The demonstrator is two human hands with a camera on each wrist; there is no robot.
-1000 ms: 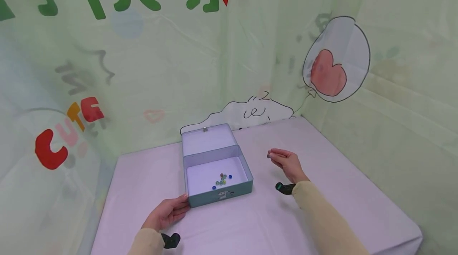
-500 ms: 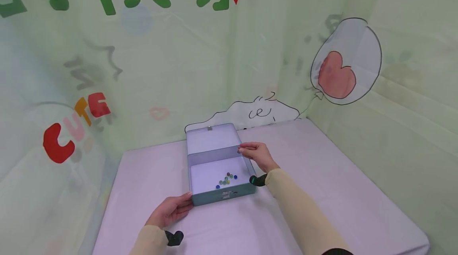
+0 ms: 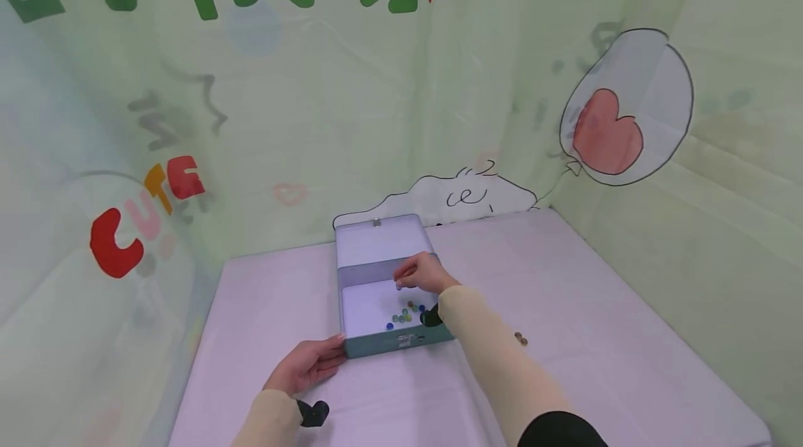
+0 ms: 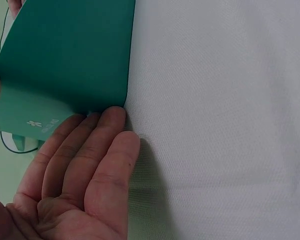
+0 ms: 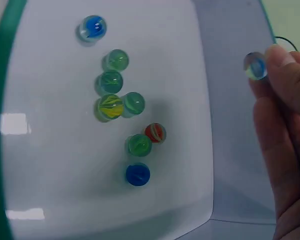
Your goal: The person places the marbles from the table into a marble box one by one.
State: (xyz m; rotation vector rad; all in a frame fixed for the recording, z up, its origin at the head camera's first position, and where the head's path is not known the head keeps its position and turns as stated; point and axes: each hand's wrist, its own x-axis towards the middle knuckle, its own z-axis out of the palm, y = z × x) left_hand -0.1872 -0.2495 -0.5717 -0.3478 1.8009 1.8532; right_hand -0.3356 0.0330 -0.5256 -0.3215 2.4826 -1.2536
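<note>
A teal hinged box (image 3: 401, 344) stands on the table with its lid (image 3: 383, 241) folded back. Several glass marbles (image 5: 110, 81) lie scattered on its pale floor; blue, green, yellow and red ones show. Over the inside of the box, my right hand (image 3: 426, 273) pinches a clear marble (image 5: 255, 66) with a blue and yellowish swirl between thumb and fingertips. My left hand (image 3: 309, 365) holds the box's near left corner. In the left wrist view, its fingers (image 4: 105, 160) touch the bottom edge while the thumb reaches the upper edge.
Two brownish marbles (image 3: 521, 339) lie on the table to the right of my right forearm. The tablecloth (image 3: 602, 342) is pale lilac. A printed curtain (image 3: 351, 119) hangs close behind and along both sides of the table.
My right hand has moved left from beside the box to over its inside, carrying the marble. Two marbles on the table now show beside the forearm. My left hand stays at the corner.
</note>
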